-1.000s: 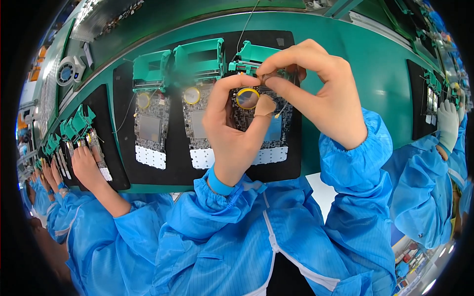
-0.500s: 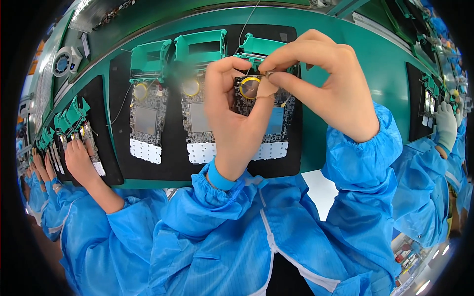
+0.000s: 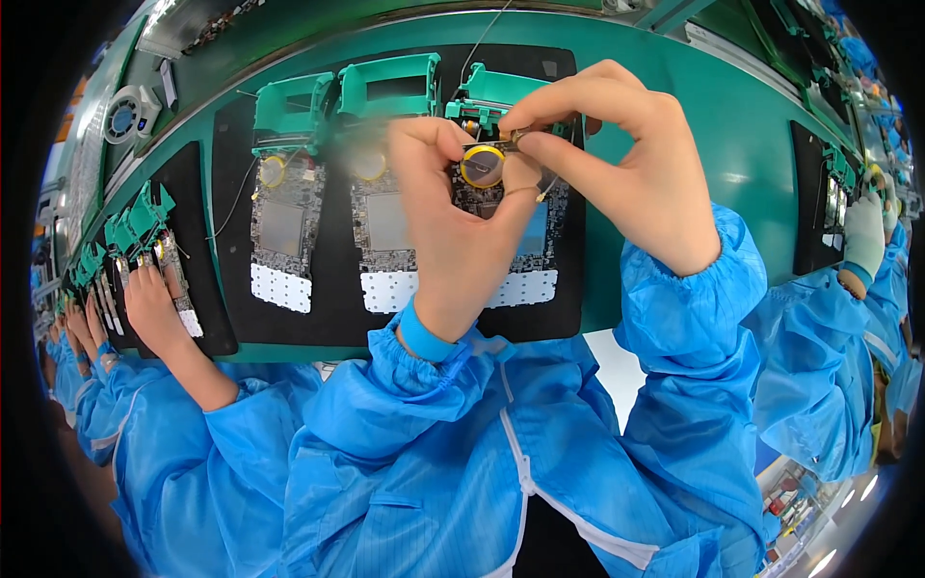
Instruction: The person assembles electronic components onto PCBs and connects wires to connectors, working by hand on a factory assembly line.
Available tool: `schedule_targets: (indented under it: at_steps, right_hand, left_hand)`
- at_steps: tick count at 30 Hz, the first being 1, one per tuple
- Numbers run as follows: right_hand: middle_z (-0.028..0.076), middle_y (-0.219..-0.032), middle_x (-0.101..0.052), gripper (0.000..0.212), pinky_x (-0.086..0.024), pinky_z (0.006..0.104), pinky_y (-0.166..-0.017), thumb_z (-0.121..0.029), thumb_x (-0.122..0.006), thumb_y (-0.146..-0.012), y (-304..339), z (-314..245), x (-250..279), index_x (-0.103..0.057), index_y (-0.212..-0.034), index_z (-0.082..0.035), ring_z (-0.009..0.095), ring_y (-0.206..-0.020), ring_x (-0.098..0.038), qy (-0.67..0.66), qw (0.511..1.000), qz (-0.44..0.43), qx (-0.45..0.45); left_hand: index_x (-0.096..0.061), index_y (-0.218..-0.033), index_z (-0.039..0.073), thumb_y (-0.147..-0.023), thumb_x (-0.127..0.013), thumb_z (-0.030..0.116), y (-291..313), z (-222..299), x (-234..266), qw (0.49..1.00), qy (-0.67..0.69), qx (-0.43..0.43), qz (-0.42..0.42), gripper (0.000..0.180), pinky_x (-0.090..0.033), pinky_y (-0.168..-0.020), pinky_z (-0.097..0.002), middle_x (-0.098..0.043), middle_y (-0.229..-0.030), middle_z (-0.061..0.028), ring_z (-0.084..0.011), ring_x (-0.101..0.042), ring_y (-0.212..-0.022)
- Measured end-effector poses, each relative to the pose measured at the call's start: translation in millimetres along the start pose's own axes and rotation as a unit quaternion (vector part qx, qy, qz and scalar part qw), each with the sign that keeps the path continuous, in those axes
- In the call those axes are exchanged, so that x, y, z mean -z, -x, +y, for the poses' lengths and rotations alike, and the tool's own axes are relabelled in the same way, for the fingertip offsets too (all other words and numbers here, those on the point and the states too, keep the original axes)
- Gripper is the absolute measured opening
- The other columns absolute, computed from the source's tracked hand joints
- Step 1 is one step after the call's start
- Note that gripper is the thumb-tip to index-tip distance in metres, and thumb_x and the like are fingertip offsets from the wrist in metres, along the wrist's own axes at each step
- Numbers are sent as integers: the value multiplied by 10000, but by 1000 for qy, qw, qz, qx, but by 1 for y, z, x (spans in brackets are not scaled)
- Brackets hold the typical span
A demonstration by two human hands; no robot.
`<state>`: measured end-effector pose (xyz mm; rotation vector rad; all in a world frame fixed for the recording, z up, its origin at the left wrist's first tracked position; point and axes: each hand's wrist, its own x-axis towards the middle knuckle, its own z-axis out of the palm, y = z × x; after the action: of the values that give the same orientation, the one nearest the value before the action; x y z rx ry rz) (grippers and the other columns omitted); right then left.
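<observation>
pinching a tiny part [image 3: 515, 138] in my right hand [image 3: 631, 164], i grip the circuit board [image 3: 536, 236] with my left hand [image 3: 448, 226]. slipping might damage either.

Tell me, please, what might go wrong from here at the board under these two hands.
The left hand has its thumb close beside the yellow-rimmed disc, so it might nudge it. The right hand is at the upper edge of the circuit board; a slip could scratch its surface. The thin cable just below the right hand's thumb might snag.
</observation>
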<state>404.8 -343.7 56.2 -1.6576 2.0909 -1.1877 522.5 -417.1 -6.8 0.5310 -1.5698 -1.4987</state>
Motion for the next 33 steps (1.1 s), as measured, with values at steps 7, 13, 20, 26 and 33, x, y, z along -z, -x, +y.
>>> schedule_targets:
  at_steps: [7,13,20,26,33]
  right_hand:
    - [31,-950,-650,248,-432,270,-667,-31,-631,-766,8,-4,-2,-657,-1010,-65,131,-799,-543,-122,988,60,-74]
    - [73,-978,-619,221,-437,292,-725,-51,-604,-797,84,8,1,-641,-1015,-52,176,-846,-553,121,952,184,-211]
    - [117,-985,-534,292,-384,385,-804,-94,-659,-724,107,-24,-55,-567,-976,21,309,-900,-496,126,944,171,-253]
    - [48,-794,-554,373,-393,238,-648,58,-559,-798,108,-27,-57,-415,-1129,-38,101,-712,-513,-60,932,183,-306]
    - [78,-993,-532,370,-396,221,-740,119,-452,-806,125,-32,-32,-435,-1134,-52,108,-871,-514,-128,910,305,-250]
  left_hand:
    - [-386,-1107,21,-738,-675,18,4,28,10,991,-68,91,-64,468,-441,-698,-285,-530,-918,-117,-190,-542,-809]
    - [-466,-1218,5,-807,-642,156,15,91,81,918,-376,75,-100,471,-411,-867,-369,-566,-1079,-166,-279,-533,-1013]
    - [-430,-1270,14,-933,-456,310,9,41,181,768,-636,68,39,448,-357,-924,-407,-489,-1153,-214,-335,-460,-1069]
    - [-416,-1284,-18,-906,-489,344,12,37,170,751,-659,43,18,529,-358,-872,-435,-456,-1084,-212,-362,-432,-1005]
    - [-439,-1253,-4,-863,-550,245,24,66,189,898,-433,30,-74,476,-382,-853,-418,-502,-1067,-192,-348,-474,-975]
